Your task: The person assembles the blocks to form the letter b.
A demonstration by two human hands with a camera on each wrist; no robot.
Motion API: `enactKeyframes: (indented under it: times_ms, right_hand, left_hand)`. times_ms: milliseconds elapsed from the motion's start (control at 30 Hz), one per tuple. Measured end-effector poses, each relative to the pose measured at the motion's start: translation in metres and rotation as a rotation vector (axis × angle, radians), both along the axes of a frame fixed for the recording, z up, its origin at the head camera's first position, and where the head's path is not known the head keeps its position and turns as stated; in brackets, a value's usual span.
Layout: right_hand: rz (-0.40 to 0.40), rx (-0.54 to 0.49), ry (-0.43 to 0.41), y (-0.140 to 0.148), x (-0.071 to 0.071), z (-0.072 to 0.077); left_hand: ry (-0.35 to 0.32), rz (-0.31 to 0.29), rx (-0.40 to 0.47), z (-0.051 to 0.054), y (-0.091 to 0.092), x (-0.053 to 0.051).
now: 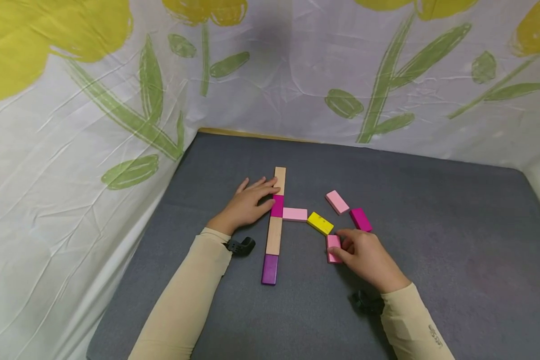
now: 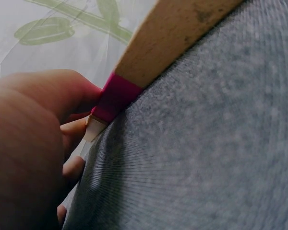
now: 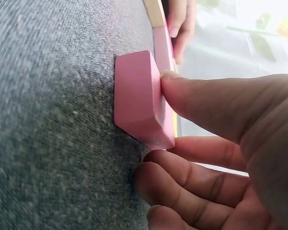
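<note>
On the near side of the yellow block (image 1: 320,223), just beside its right end, sits the pink block (image 1: 333,241) that I pinch between the thumb and fingers of my right hand (image 1: 364,257). The block lies down on the grey table (image 1: 454,240), my thumb on its side and my other fingers loosely bent around its far end.

Well to the left of the yellow block, my left hand (image 1: 248,204) is spread and relaxed, grasping nothing, its thumb touching the magenta block (image 1: 277,206) and its fingertips at the upper wooden block (image 1: 280,175). Those two, the lower wooden block (image 1: 274,236) and the purple block (image 1: 270,270) make one end-to-end row left of the yellow block. Between that row and the yellow block lies the second pink block (image 1: 294,214), crosswise to the row.

Beyond the yellow block, to its right, rests the third pink block (image 1: 337,202); farther right is the loose magenta block (image 1: 361,220).
</note>
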State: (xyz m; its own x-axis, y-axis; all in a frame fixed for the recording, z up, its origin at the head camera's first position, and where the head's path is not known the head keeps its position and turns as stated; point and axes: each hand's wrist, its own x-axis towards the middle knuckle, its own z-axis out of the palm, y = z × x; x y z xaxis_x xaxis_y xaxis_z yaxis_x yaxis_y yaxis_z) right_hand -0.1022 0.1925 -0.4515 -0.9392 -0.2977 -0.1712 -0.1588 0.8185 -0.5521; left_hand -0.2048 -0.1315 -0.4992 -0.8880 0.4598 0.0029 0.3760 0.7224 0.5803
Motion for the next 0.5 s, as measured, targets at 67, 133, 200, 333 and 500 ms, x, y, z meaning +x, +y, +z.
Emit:
enactKeyframes:
  times_ms: [67,133,200,333,500]
  right_hand:
    - [0.002,0.001,0.002,0.0002,0.0002,0.0009]
    - [0.004,0.002,0.008,0.0008,0.0007,0.0013]
    - [0.006,0.000,0.016,0.0016,0.0010,0.0015]
    - [0.005,0.000,0.021,0.0019,0.0009,0.0017]
    - [0.000,0.008,0.002,0.0007,0.0003,0.0021]
  left_hand:
    - [0.000,0.001,0.005,-0.0001,-0.0004,0.0003]
    - [-0.004,0.003,0.008,0.0000,-0.0003,0.0005]
    - [-0.007,0.004,0.006,0.0000,0.0001,0.0003]
    - [-0.006,0.006,-0.007,-0.0004,0.0010,-0.0002]
    - [-0.007,0.007,-0.012,-0.0008,0.0010,-0.0005]
